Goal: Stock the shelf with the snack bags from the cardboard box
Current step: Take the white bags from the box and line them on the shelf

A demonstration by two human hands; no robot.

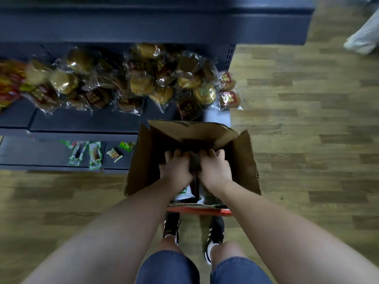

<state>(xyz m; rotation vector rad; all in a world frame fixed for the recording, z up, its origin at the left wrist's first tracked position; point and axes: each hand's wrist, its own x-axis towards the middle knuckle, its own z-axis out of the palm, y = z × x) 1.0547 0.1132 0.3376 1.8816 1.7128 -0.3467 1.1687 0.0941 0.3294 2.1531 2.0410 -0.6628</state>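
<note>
Both the left hand (176,168) and right hand (213,167) are curled around dark contents inside the cardboard box (244,160); many snack bags (141,83) are already shelved, more stocking seemingly remains.

Both hands' fingers (176,155) sink into the cardboard box (244,158), whose dark contents are unreadable.

Cardboard box (244,160): one. Hands in box: two, left hand (176,169) and right hand (214,169). Green sachets (95,154) on lower shelf (30,154): about five.
</note>
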